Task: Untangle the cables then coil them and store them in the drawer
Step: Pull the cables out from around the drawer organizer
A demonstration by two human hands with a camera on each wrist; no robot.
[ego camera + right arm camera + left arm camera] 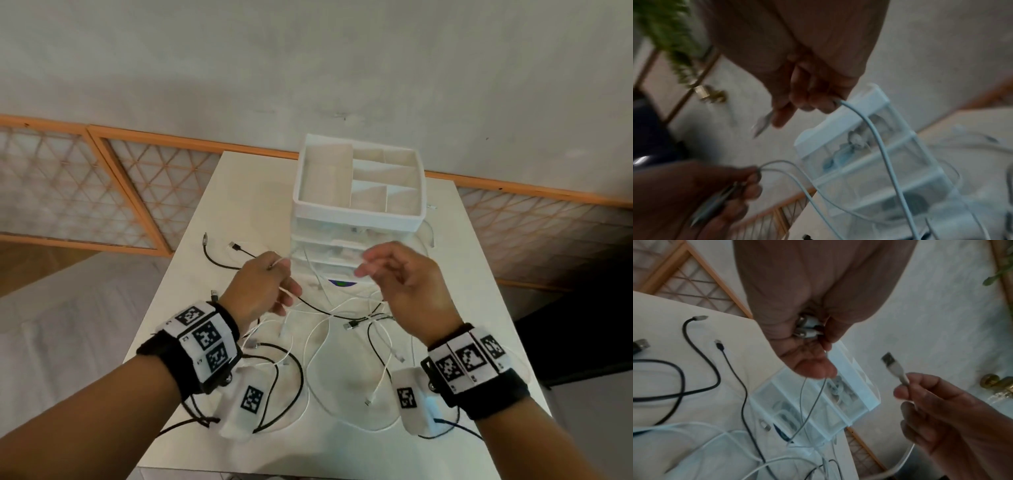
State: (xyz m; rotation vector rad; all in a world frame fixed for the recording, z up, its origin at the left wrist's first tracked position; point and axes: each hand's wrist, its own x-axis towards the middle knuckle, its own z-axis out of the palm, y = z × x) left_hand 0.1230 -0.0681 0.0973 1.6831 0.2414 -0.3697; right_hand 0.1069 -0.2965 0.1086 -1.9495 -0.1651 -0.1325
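Note:
A tangle of white and black cables [337, 313] lies on the white table [462, 274] in front of a white drawer unit [356, 219] with clear drawers. My left hand [281, 274] is raised over the tangle and grips a few loops of a white cable [807, 331] in curled fingers. My right hand [368, 263] is level with it, a little to the right, and pinches the same white cable just behind its USB plug [893, 366]. The cable [875, 134] hangs from both hands down into the tangle.
Two black cables [219, 260] lie loose at the table's left, with more black loops [291, 387] near the front edge. Coiled cables show inside the unit's clear upper drawer [838, 391]. Its top tray [400, 171] has several compartments. A lattice-panelled wall [85, 185] stands behind.

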